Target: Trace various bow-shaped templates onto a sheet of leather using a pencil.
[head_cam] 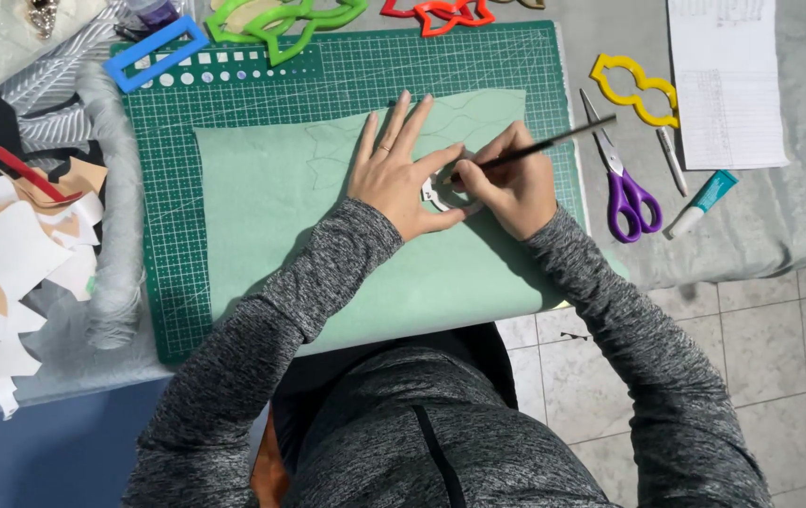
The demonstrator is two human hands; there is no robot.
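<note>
- Table (779,221): covered by a grey cloth, seen from above; tiled floor (732,357) at lower right.
- Green cutting mat (163,235): white grid lines, lying on the table, long axis left to right.
- Pale green fabric sheet (262,207): spread flat over the mat; its near edge hangs over the table edge. Faint traced outlines show on it near the top, above the hands.
- Paper and tan offcuts (3,254): heaped at far left, off the mat.
- White printed sheet (725,80): upper right, well apart from the hands.
- Left hand (394,174): palm down on the fabric, fingers spread flat and pointing away from the person, pressing on a small white template (436,196). Not closed round anything.
- Right hand (511,183): just beside the left, fingers pinched on a thin dark pencil (553,143).
- Pencil: long axis runs lower left to upper right; the tip points down-left at the template's edge, between the two hands; the free end points toward the scissors. Exact contact of the tip is hidden by the fingers.
- Purple-handled scissors (621,179): right of the mat, blades pointing away from the person.
- Yellow template (636,89), blue rectangular template (154,52), green template (281,21), red template (441,13): along the far edge.
- Small tube with teal cap (702,202): right of the scissors.
</note>
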